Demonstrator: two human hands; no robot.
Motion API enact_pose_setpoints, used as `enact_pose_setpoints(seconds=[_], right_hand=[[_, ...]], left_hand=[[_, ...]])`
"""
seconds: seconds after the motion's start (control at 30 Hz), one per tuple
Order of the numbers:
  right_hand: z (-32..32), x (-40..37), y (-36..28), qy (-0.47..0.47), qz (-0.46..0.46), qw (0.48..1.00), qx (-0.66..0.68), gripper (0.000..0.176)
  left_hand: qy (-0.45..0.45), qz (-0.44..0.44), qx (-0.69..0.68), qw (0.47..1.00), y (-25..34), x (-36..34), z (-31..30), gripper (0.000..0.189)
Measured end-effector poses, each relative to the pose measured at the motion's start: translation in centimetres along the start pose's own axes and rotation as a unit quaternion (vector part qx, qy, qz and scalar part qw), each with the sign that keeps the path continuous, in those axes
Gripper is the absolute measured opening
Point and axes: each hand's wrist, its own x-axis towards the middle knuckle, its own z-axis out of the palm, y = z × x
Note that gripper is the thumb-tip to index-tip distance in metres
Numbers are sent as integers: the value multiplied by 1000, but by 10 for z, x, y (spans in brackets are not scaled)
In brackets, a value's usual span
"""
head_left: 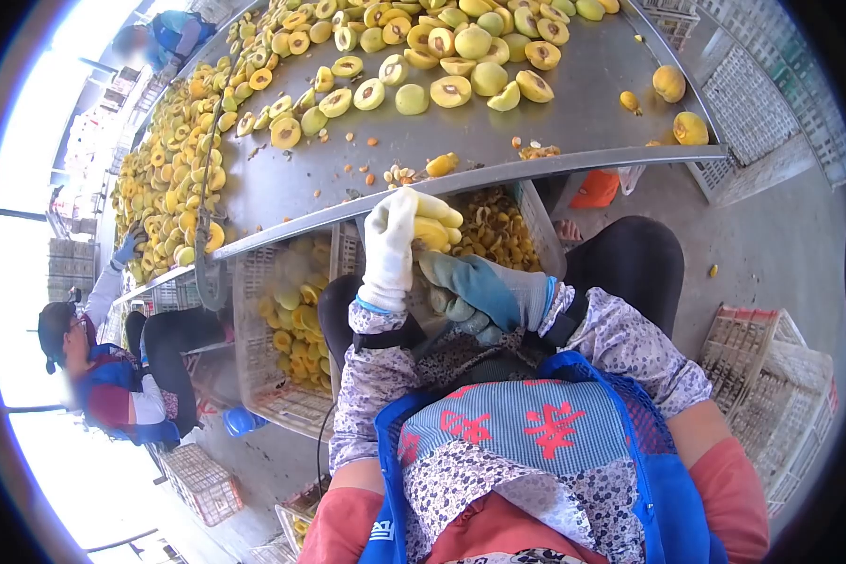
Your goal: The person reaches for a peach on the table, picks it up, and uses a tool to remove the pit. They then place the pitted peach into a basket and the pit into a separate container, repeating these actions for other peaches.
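My left hand (390, 240), in a white glove with yellowed fingers, is closed around a yellow peach half (430, 234) just below the front edge of the metal table (296, 179). My right hand (484, 289), in a blue-grey glove, is right beside the peach with its fingers curled. What it holds, if anything, is hidden by the glove. Many halved peaches (450, 91) lie on the table above my hands, several showing brown pits or hollows. Loose pits and scraps (400, 176) lie along the table's near edge.
Under the table stand a crate of peach pieces (296, 411) and another with darker scraps (539, 230). Stacked crates (771, 376) are on the right. A co-worker (113, 376) sits at left, reaching to the peach heap (164, 179). An orange bag (596, 188) hangs below the table.
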Motion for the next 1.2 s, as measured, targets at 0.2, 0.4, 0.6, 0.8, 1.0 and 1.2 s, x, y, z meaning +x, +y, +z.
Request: enact_pose_setpoints(seconds=[0.2,0.4,0.6,0.8,1.0,1.2], right_hand=[[-9,8,7,-9,-10,1000,0,57],[-4,6,3,-42,-29,999,15,55],[-13,32,30,127,-260,921,-260,46],[-44,58,52,277,-243,803,-468,38],[-30,35,34,376,-270,747,-478,38],[-32,35,21,415,-302,703,-492,35]], left_hand=[[138,-1,-90,986,-10,-4,21,50],[143,-69,-214,964,-4,-4,23,44],[219,-57,-223,948,-3,-4,24,35],[255,9,-374,892,11,-10,-40,18],[476,71,116,869,23,-64,-156,24],[413,135,257,863,38,-12,-144,26]])
